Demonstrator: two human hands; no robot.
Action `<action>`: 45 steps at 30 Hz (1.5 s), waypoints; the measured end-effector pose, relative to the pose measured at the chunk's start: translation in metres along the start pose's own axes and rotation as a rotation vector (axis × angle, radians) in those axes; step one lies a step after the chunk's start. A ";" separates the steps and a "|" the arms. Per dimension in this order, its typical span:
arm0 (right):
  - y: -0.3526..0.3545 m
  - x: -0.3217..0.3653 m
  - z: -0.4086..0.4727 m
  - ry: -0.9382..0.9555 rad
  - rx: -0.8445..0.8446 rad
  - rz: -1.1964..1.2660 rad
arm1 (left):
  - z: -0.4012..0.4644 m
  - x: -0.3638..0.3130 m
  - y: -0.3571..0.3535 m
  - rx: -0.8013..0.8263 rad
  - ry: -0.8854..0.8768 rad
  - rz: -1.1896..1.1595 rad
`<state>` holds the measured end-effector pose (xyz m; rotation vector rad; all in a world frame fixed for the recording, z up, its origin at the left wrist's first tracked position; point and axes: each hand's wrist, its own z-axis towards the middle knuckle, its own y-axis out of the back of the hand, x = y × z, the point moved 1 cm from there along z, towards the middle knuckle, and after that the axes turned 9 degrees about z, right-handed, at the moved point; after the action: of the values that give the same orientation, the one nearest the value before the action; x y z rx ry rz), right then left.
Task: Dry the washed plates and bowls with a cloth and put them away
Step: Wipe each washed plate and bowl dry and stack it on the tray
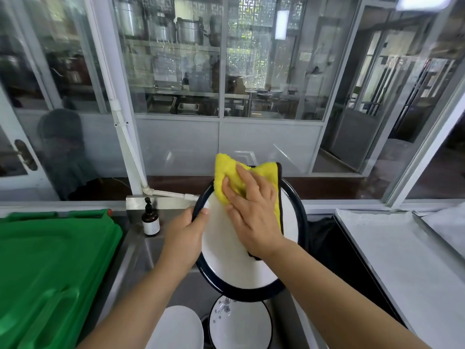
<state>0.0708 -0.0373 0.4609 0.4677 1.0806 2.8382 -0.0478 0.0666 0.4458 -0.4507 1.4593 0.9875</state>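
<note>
In the sink, nearest me: two more dishes are waiting below the raised plate, a plain white plate (176,328) on the left and a flower-patterned bowl (240,323) with a dark rim on the right; I cannot tell whether they are wet.
Sink: the steel sink (148,250) is holding those two dishes, and I am seeing nothing else in it from here.
Step in hand: I am drying the large dark-rimmed plate (226,263), tilted up over the sink.
Left hand: my left hand (185,231) is gripping the plate's left rim, fingers (203,212) curled over the edge.
Right hand: my right hand (251,212) is pressing the yellow cloth (224,172) flat on the plate's upper face, fingers spread and straight.
Next move, as I am judging it: the lower half is looking unwiped, so I am expecting to sweep the cloth down, turn the plate for its back, then set it away, likely on the white surface (402,260) to my right.
Beside the sink: a green bin lid (50,260) is lying to the left.
Farther back: a brown pump bottle (150,220) is standing on the sink's ledge, contents unclear.
</note>
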 end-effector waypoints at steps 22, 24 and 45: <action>0.048 -0.043 0.036 -0.136 0.103 0.179 | -0.006 -0.011 0.022 -0.162 -0.247 0.179; 0.047 -0.058 0.021 -0.316 0.022 0.396 | -0.009 -0.007 0.021 -0.215 -0.237 0.117; 0.063 -0.023 0.050 0.087 0.200 0.164 | 0.001 -0.015 0.008 -0.177 -0.451 0.460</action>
<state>0.1102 -0.0563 0.5316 0.4697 1.4135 2.9281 -0.0506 0.0680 0.4623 -0.0012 1.0843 1.4834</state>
